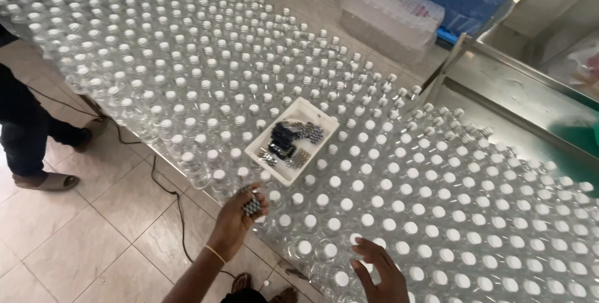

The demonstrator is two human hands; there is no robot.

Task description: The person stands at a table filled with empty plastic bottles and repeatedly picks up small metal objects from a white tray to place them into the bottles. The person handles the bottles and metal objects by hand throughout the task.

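Head view: left hand [234,219] grip clenched on small dark stack [251,205] beside near-left capped bottles [349,203], right hand [380,272] grip released, fingertips on a bottle cap [354,239]; labelling apparently under way, next calling for careful placement.

White shrink-wrapped bottle pack [394,4], red print, top centre floor.
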